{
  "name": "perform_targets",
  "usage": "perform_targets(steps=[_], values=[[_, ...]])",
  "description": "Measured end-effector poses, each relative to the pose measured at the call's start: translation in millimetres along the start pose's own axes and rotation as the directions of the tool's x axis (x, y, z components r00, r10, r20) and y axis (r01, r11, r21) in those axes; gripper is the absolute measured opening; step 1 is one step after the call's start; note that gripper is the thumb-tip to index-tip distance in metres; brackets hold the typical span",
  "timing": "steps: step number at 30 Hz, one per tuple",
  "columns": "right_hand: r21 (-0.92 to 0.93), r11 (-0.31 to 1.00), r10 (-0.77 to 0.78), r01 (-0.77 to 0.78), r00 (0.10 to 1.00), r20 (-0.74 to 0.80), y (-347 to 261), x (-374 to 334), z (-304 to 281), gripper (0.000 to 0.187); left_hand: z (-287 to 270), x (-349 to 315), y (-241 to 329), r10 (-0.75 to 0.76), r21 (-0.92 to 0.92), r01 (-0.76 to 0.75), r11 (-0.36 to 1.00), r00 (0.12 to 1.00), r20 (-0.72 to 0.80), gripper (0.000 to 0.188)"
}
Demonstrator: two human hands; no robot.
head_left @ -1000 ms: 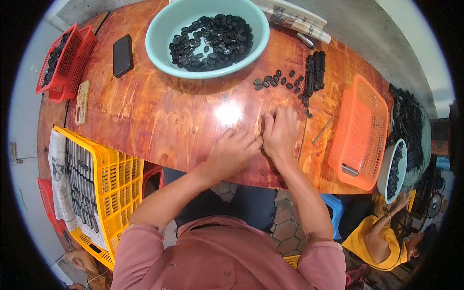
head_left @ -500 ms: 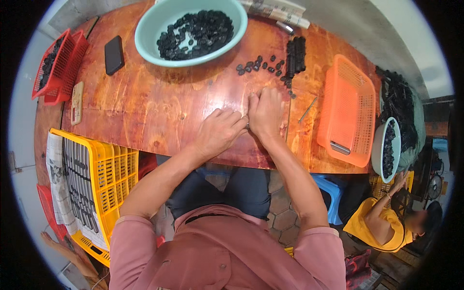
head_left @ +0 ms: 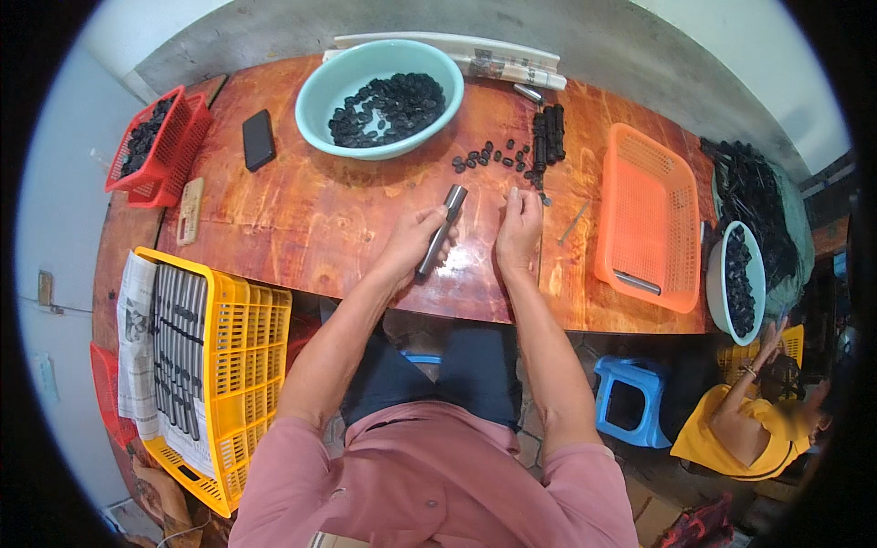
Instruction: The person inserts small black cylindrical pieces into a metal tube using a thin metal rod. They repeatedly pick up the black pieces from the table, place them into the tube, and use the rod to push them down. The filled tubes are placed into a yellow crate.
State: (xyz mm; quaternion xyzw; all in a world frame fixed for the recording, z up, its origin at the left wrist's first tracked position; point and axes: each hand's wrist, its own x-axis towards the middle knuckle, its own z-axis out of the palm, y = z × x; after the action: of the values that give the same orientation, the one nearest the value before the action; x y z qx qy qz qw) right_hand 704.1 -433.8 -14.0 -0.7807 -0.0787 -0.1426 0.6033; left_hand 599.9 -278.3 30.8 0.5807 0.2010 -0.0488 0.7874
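My left hand [head_left: 411, 247] is closed around a dark grey metal tube [head_left: 454, 203], which is tilted with its upper end leaning to the right. To its right, my right hand [head_left: 519, 234] is over the table with fingers and thumb drawn together; whether a small piece sits between them I cannot make out. Just beyond it lie several loose black oval pieces [head_left: 505, 161] and a line of black stacked pieces [head_left: 539, 137]. A large light green basin [head_left: 315, 137] at the far side holds a heap of similar black pieces.
An orange basket [head_left: 650, 173] with metal tubes stands right, beside a thin rod [head_left: 574, 222] and a small basin [head_left: 716, 290]. A yellow crate [head_left: 248, 342] of tubes is at left, with a phone [head_left: 258, 140] and red basket [head_left: 183, 146] beyond. A person in yellow [head_left: 713, 434] sits lower right.
My hands were close together over the table, hiding most of what they held. Now they are apart, and the tube shows in my left hand. The whole view has shifted.
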Motion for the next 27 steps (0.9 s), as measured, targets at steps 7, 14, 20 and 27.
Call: perform_targets(steps=[7,14,20,27], values=[[-0.047,0.997,-0.063,0.065,0.997,0.043,-10.7,-1.6,-4.7,0.027,1.8,-28.0,7.6,-0.110,-0.230,0.114,0.966,0.993,0.030,0.039],[-0.045,0.997,-0.066,0.068,0.996,0.051,-13.4,-3.4,-2.6,0.027,7.7,-29.1,3.2,-0.021,-0.068,0.019,0.997,1.000,-0.022,0.035],[-0.039,0.998,-0.050,0.053,0.997,0.064,-9.1,-1.4,-3.9,0.027,13.7,-23.8,2.5,0.014,-0.044,-0.013,0.999,1.000,0.011,0.030],[-0.039,0.999,-0.015,0.018,0.997,0.079,-12.1,-2.0,-3.6,0.026,14.2,-12.9,0.1,0.028,0.000,-0.028,1.000,0.999,0.031,0.032]])
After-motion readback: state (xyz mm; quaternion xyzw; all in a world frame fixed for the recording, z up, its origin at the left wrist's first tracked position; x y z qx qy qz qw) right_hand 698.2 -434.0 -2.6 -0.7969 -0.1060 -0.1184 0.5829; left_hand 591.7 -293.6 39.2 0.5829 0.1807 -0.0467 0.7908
